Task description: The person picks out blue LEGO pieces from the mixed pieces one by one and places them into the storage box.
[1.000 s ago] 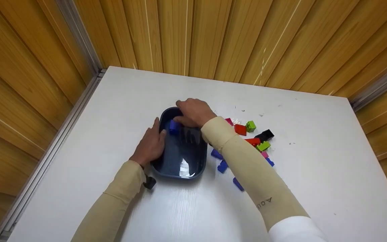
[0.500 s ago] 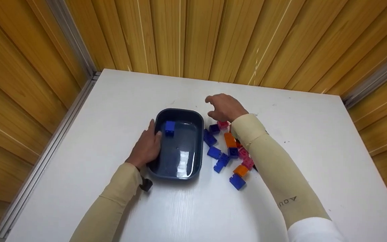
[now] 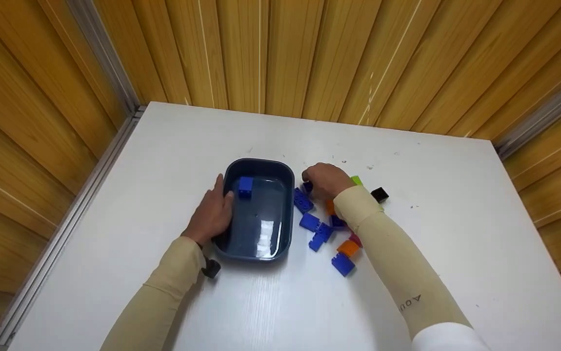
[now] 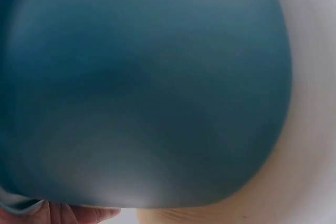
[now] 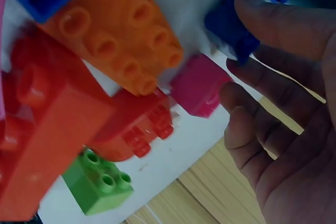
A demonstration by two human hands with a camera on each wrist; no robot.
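Now right hand pinches blue brick beside tub; left hand, fingers relaxed, rests on tub rim.

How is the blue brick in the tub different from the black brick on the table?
The blue brick sits inside the dark blue tub, near its far end; the black brick lies on the white table. The blue brick is alone in the tub next to the left hand; the black brick lies beyond the right hand. Both are small studded toy bricks.
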